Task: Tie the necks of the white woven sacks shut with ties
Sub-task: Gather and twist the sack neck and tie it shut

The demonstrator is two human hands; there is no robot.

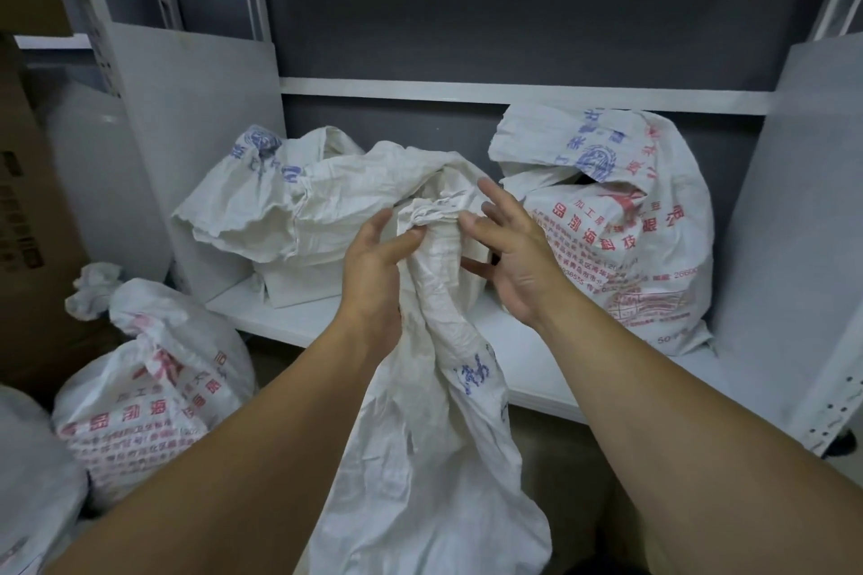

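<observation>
**Sack neck bunched in the left hand, right hand spread beside it**

A white woven sack [434,411] with blue print hangs in front of the person, its body drooping below the edge of a white shelf [299,317]. The twisted neck [432,243] stands upright at the top of the sack. The left hand [373,266] has a closed grip on it, fingers and thumb curled round the neck from the left. The right hand [518,261] has a loose, wide grip: its fingers are spread and straight to the right of the neck, and only the thumb tip sits against the crumpled top. Whether a tie is on the neck cannot be told.

Behind the sack, on the shelf, a slumped sack [280,210] lies with its mouth flopped open toward the left, partly hidden by the hands. Behind and to the right of the sack stands a fuller red-printed sack [630,238], its top folded over loosely; the right hand covers its lower left side.

Left of the sack and lower, on the floor, sits a round floor sack [154,388] with red print, its top gathered in a knot [93,289]. Farther left are brown boxes [28,201], and another white bag [28,481] shows at the bottom corner. White side panels [196,145] of the shelf rise on either side.
</observation>
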